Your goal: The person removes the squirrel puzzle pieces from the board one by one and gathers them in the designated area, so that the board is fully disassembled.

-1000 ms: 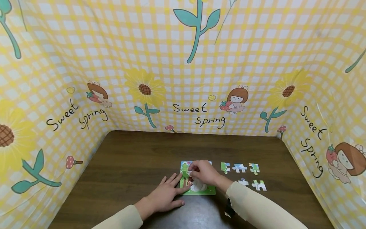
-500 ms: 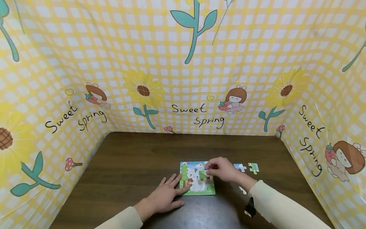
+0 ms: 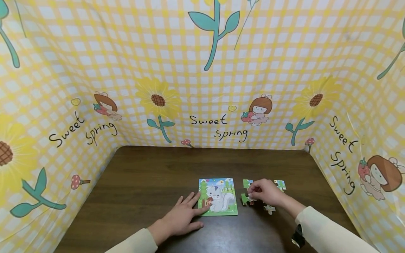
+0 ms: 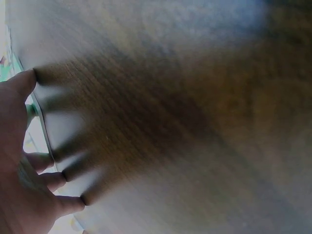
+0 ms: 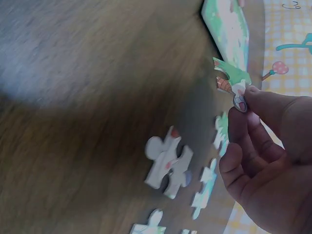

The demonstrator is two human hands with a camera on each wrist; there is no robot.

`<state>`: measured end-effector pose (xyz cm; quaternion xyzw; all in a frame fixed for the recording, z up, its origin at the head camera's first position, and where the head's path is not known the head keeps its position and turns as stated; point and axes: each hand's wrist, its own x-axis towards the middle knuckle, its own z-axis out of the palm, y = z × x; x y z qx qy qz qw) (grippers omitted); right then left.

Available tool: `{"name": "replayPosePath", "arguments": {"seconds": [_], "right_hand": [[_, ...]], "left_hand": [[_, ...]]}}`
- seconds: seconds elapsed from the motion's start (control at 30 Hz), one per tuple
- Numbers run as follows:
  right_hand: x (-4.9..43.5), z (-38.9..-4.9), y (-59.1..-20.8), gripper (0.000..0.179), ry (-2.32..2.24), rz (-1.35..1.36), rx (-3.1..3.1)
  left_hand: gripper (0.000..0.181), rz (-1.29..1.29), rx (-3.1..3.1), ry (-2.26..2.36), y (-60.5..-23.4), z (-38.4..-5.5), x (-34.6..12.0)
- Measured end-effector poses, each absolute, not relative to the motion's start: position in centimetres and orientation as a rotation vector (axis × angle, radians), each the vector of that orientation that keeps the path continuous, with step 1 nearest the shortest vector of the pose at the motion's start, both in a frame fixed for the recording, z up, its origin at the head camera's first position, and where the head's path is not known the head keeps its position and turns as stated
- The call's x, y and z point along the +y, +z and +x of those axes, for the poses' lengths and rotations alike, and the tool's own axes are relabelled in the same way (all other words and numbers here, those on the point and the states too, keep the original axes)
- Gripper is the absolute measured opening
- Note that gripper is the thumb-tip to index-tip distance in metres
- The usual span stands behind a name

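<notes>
The right hand hovers low over the dark wooden desk, just off the 3 o'clock edge of the puzzle board. Its grip is narrow: thumb and fingertips pinch one puzzle piece, green along the top with a brown patch, held clear of the desk surface in the right wrist view. In the head view that same piece peeks out at the 9 o'clock side of the hand, just beside the board but apart from it.

The left hand lies flat on the desk at the board's 8 o'clock corner. Its grip is wide, fingers straight and spread, with the fingertips touching the board's near left edge, and it holds nothing.

The board shows a white squirrel, a pine tree and green grass, and lies flat near the middle of the desk.

Loose pieces lie around the right hand. A green piece sits at the hand's 11 o'clock, a blue and green piece at its 1 o'clock, and a white piece at its 6 o'clock. The right wrist view shows the white piece lying flat, with other pieces near it.

A yellow checked cloth printed with sunflowers and the words "Sweet Spring" stands around the desk at 9, 12 and 3 o'clock.
</notes>
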<state>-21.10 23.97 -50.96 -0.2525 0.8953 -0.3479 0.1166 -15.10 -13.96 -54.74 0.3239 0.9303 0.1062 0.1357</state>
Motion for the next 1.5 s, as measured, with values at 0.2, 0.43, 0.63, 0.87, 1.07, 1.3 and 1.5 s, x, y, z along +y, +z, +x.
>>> {"name": "replayPosePath", "arguments": {"seconds": [0.2,0.43,0.63,0.87,1.07,1.3,1.5], "right_hand": [[24.5,-20.7,-51.6,0.003,-0.936,-0.733,2.672],[24.1,-20.7,-52.3,0.011,-0.800,-0.793,2.765],[24.0,-20.8,-52.7,0.014,-0.728,-0.811,2.801],[24.1,-20.8,-52.9,0.017,-0.719,-0.818,2.811],[24.1,-20.5,-53.0,0.017,-0.754,-0.759,2.799],[23.9,-20.4,-51.8,0.008,-0.939,-0.791,2.698],[22.3,-20.3,-50.8,0.027,-1.153,-0.795,2.560]], "left_hand": [[0.060,0.935,2.695,0.324,-54.7,-15.0,-13.9],[0.061,0.942,2.701,0.328,-54.8,-15.0,-14.1],[0.061,0.940,2.695,0.340,-54.8,-15.1,-14.0],[0.060,0.942,2.695,0.364,-54.8,-15.2,-14.0],[0.060,0.935,2.684,0.378,-54.6,-15.2,-14.2],[0.062,0.945,2.685,0.368,-53.8,-15.3,-14.0],[0.060,1.065,2.713,0.331,-53.5,-15.3,-12.6]]}}
